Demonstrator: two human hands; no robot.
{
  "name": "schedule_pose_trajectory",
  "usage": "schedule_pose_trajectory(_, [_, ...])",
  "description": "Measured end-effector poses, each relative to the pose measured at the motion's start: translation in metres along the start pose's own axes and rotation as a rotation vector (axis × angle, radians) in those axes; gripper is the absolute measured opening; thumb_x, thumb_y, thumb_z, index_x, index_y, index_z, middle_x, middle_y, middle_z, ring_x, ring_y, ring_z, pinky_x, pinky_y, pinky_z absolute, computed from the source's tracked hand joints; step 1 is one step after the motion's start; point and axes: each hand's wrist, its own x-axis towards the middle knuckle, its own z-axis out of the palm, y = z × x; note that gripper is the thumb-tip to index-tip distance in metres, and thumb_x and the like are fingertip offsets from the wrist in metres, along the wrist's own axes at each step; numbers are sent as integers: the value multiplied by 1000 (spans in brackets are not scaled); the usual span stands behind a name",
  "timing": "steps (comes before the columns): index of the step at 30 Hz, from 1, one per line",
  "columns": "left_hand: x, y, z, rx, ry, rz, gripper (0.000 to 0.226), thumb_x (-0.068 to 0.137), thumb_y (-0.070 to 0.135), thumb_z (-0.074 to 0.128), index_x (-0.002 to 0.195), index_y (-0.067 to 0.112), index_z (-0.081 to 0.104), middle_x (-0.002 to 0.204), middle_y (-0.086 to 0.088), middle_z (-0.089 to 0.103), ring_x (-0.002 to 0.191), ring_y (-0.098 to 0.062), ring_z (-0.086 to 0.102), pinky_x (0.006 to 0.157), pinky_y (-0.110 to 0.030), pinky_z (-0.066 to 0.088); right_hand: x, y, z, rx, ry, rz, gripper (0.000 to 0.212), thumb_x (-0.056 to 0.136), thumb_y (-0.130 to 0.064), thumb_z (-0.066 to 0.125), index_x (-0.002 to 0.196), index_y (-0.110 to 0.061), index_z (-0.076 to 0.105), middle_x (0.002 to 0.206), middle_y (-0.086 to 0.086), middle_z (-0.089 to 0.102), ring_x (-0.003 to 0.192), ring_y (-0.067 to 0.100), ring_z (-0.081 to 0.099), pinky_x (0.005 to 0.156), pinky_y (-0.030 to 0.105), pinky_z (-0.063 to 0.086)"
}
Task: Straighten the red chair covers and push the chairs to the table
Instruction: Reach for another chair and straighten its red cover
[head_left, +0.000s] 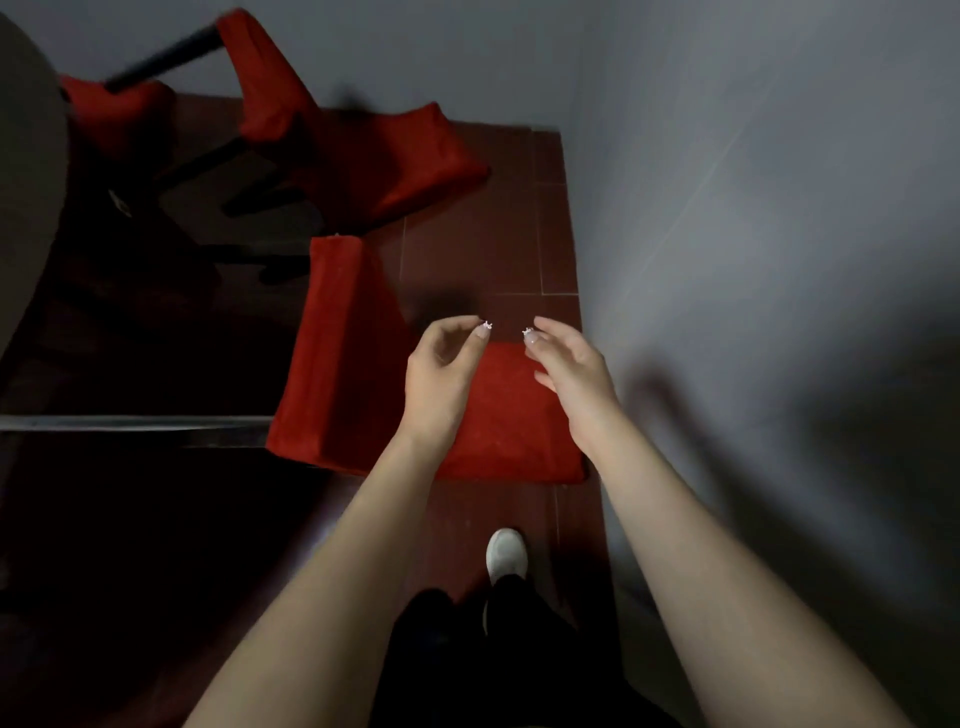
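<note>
As left hand (440, 375) and right hand (574, 382) hover, red cover (332, 364) lies beneath.

The floor (483, 218) is made of dark red square tiles with thin pale lines between them. Along its right edge it meets a grey wall (753, 208). A near chair (332, 353) in a red cover (514, 415) stands on the floor close to that edge. A far chair (415, 156), also red, stands at the back, turned at an angle. A white shoe (506, 553) stands on the tiles at the near end.
</note>
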Motion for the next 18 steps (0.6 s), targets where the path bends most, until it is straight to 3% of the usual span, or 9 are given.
schedule_pose_trajectory(6, [38,-50,16,-56,31,-150,5,90,24,62,92,21,65,103,-6,69,102,-17,64,97,-42,48,46,40,-4,-123,-37,103,44,89,-33,63,129,-17,54,117,-6,59,111,6,56,97,25,43])
schedule_pose_trajectory(11, [66,-100,21,-44,37,-284,7,90,22,63,83,21,64,98,-9,69,97,-17,64,97,-42,47,77,89,3,-151,12,225,40,88,-31,64,124,-15,56,123,5,62,112,12,58,101,31,44])
schedule_pose_trajectory(18, [96,-179,15,21,-29,-454,10,90,25,61,81,20,64,100,-8,70,100,-18,64,100,-41,46,111,164,6,-71,101,392,36,88,-33,63,120,-17,56,123,4,62,113,14,58,102,33,42])
